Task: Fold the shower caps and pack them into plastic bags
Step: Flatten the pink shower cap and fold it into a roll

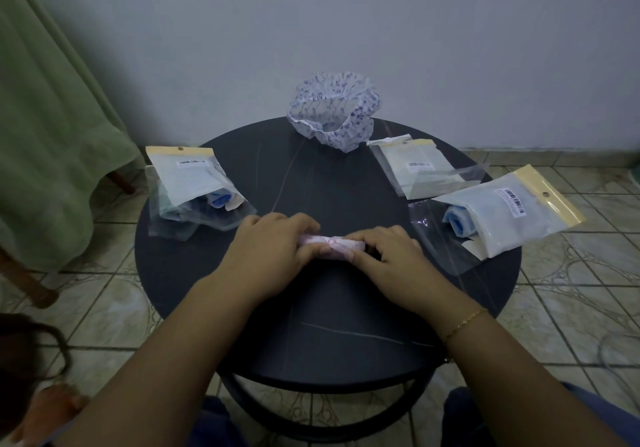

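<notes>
Both hands work at one small pink rolled-up shower cap (341, 246), which lies on the round dark bench (311, 325) a little nearer the person than the bench's middle. The left hand (268, 249) covers the roll's left end, its fingers curled over the top and clamped on it. The right hand (391, 256) has its grip closed on the roll's right end, fingertips pinching the plastic; a thin gold chain bracelet (464, 323) circles that wrist.

The bench top is matt black with pale vein lines, carried on a black ring frame. At its far edge, against the wall, sits an unfolded white shower cap with a blue flower print (334, 114), puffed up with its elastic opening facing the person. Left of the pink roll, at the bench's left edge, lies a clear plastic bag with a cream header strip and barcode label (194, 186), something blue inside. Right of the roll, overhanging the bench's right edge, lies a second such bag holding a blue rolled cap (502, 218), its flap open. Beyond that one, a flat clear bag with a barcode label (419, 169) lies apart from the printed cap.

The bench stands on patterned beige floor tiles (571, 290) before a plain pale grey wall (346, 30). A green cloth draped over wooden furniture (45, 134) hangs left of the bench.
</notes>
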